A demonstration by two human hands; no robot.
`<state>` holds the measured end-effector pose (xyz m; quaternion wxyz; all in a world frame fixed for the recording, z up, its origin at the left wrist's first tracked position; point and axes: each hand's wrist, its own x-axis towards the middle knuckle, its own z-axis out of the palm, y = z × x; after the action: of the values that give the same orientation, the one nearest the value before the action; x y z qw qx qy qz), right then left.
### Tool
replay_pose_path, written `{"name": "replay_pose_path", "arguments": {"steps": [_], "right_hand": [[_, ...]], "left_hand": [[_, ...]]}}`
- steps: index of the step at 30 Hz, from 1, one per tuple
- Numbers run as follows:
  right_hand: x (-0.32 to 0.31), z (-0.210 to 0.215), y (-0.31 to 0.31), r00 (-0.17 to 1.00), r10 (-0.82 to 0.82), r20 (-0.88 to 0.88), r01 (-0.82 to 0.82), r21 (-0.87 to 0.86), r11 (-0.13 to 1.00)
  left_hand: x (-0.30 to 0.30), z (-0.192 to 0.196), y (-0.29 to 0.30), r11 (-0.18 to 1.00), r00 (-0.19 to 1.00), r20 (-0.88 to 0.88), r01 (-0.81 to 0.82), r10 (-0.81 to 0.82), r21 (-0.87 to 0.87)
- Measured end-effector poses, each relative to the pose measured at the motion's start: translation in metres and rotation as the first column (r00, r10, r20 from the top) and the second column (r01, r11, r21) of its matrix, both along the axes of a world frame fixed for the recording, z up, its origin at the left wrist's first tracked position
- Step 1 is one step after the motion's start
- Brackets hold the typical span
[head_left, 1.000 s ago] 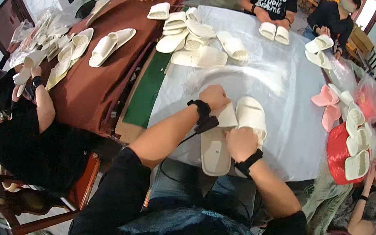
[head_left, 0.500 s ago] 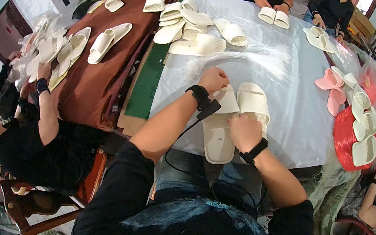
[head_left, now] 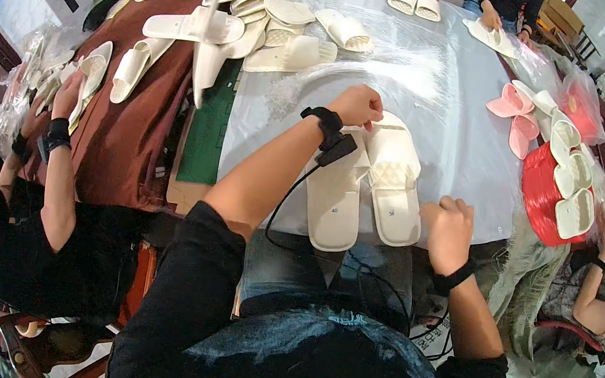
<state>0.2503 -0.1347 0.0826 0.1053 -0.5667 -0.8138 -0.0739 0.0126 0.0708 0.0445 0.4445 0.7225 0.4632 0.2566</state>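
Note:
Two cream slippers lie side by side on the white-covered table, heels toward me: a left slipper (head_left: 334,214) and a right slipper (head_left: 396,210). Over the toe end of the left one is my left hand (head_left: 359,107), its fingers pinched. Whatever is between them is too small to make out. My right hand (head_left: 447,232) sits just beside the right slipper's heel, its fingers curled inward and their inside hidden. A dark strap wraps each wrist, and a black cabled device (head_left: 336,149) hangs at the left one, covering part of the left slipper.
Fine white strands (head_left: 407,79) spread beyond the slippers. Several cream slippers (head_left: 292,57) are piled at far left, with two crossed slippers (head_left: 193,27) near the brown cloth (head_left: 134,154). Pink slippers (head_left: 516,104) and a red bundle (head_left: 545,204) are at right. Other people work around the tables.
The right slipper now has its heel toward me. My right hand has left its strap and moved right. Two crossed slippers have appeared at the left pile. The whole view has shifted slightly.

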Motion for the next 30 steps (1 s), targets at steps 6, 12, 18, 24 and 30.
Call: {"name": "replay_pose_path", "arguments": {"steps": [6,12,18,24,30], "right_hand": [[-0.001,-0.012,0.008,0.919,0.026,-0.393,0.035,0.147,0.988],[-0.013,-0.025,0.000,0.716,0.037,-0.697,-0.106,-0.056,0.993],[-0.014,-0.028,-0.010,0.803,-0.033,-0.595,-0.072,-0.152,0.986],[-0.008,-0.032,-0.015,0.829,-0.053,-0.557,-0.029,-0.137,0.990],[-0.028,-0.043,0.016,0.875,0.105,-0.473,-0.107,0.022,0.994]], "left_hand": [[0.011,-0.023,0.003,0.993,0.997,-0.081,0.001,0.008,0.118],[0.012,-0.026,-0.007,0.998,0.998,0.020,-0.054,0.054,0.014],[0.009,-0.034,-0.008,0.995,0.994,0.055,-0.096,0.096,0.005],[0.012,-0.035,-0.006,0.991,0.993,-0.015,-0.112,0.113,0.072],[0.011,-0.043,-0.001,0.988,0.989,-0.001,-0.150,0.150,0.044]]}}
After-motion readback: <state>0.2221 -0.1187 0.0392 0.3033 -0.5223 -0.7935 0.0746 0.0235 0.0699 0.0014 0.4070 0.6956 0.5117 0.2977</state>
